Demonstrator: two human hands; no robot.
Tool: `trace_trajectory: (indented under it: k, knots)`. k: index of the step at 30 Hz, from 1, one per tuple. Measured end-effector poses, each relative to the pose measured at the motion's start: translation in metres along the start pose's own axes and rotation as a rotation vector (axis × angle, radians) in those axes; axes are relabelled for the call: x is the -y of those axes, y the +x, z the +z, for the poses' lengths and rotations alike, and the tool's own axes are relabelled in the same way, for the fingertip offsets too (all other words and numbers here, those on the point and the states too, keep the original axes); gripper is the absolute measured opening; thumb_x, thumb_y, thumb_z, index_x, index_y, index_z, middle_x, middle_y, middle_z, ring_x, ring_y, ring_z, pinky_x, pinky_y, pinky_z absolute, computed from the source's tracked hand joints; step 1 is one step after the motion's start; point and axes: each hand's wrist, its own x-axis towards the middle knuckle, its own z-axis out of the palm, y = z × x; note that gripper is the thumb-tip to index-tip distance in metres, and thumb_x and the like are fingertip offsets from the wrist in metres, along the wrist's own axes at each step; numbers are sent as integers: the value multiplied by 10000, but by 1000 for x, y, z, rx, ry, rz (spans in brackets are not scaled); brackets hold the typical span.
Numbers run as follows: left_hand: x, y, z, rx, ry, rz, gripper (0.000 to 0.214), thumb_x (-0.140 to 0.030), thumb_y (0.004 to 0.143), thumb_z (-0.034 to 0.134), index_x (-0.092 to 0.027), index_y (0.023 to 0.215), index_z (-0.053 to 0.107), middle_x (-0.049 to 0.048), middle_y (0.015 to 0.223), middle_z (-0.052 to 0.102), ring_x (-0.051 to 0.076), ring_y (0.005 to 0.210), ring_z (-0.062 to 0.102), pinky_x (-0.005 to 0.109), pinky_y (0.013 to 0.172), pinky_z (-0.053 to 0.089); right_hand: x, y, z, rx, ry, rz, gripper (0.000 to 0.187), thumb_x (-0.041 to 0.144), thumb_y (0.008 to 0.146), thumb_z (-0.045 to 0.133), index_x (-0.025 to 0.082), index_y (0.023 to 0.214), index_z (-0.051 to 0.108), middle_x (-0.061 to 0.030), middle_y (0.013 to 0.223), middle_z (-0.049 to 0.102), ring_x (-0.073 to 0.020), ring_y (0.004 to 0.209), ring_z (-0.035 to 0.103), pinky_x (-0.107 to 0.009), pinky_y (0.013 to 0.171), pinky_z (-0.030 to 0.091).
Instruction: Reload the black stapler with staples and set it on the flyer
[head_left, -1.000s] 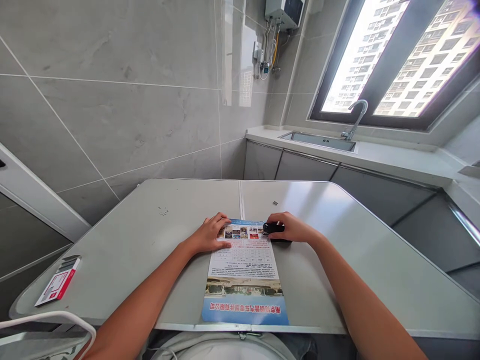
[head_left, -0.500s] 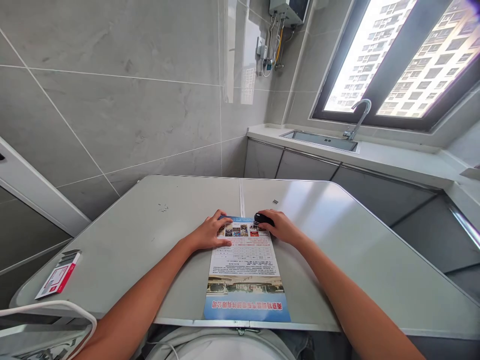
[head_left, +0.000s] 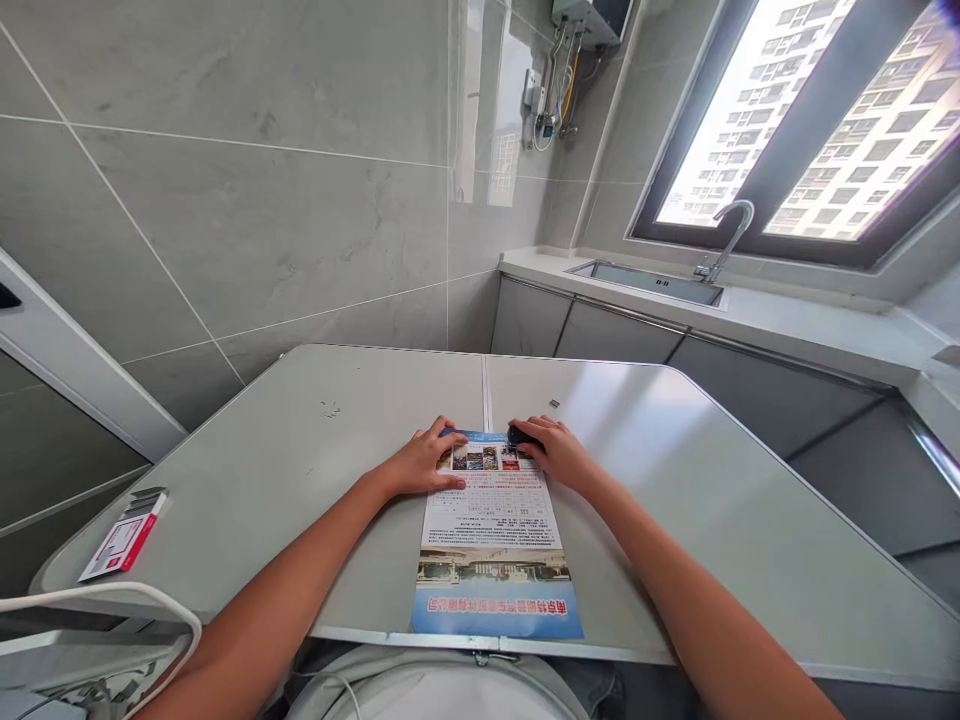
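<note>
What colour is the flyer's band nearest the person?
The band is blue with red lettering; head view.

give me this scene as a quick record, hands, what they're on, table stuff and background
left hand: fingers spread, on the sheet's far left corner
right hand: around a black tool, likely a stapler, mostly covered
sheet: printed, flat on the table, blue at both ends
far side, left: scattered dark bits, too small to identify
far side, right: small grey piece
table's left end: red-white pack
background: sink and tap below a window
</note>
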Motion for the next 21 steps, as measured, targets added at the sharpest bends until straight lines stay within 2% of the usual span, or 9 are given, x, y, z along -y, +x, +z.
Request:
trace_trajectory:
  k: [21]
  knots:
    - [3,-1,2,-30,-45,22,732,-559,763,820,-285,1397,577,119,1400,441,315,1146,608,512,1053,463,6,2,2,7,-25,46,311,216,987,554,266,1282,637,-71,1031,704,-250,980,574,-363,898,422]
